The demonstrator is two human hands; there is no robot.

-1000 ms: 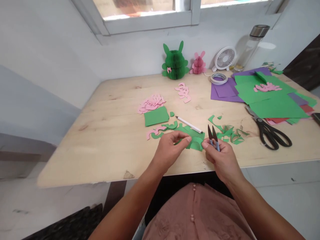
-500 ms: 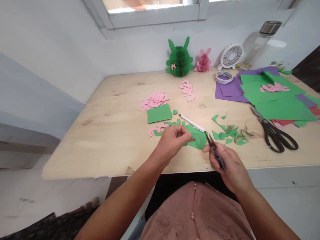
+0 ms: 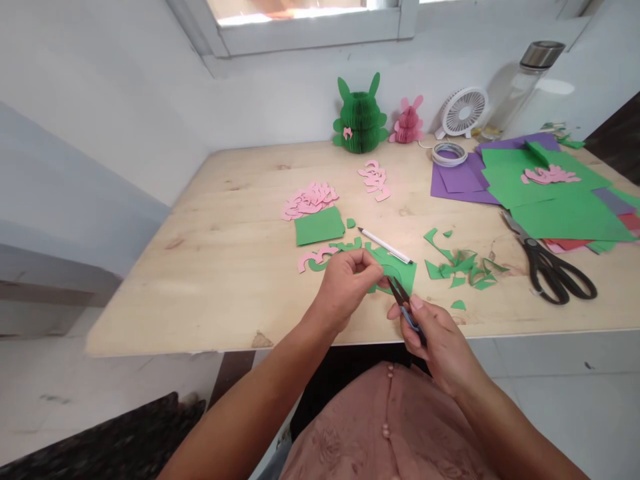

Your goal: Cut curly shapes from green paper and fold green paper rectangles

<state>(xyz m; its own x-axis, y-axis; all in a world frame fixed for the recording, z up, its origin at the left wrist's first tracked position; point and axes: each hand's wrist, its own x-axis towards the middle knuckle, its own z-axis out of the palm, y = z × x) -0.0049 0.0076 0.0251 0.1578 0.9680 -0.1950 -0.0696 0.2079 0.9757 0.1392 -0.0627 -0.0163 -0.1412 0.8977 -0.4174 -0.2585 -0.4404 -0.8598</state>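
Two hands, near side of desk [image 3: 210,280]: right hand [image 3: 440,337] clamped round small scissors [image 3: 411,319], blades parted, tips by left hand [image 3: 345,290], its grip beside green paper [image 3: 407,275], can't tell if clamped on any; white pen [image 3: 385,245] at paper's far edge, green scraps [image 3: 463,267] right

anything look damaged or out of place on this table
Yes: a brownish, worn-looking patch at the front edge of the table, unlike the paler wood around it. Loose green scraps lie scattered left of the black-handled scissors.

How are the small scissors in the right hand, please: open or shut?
Open: the small scissors show a gap between their two blades.
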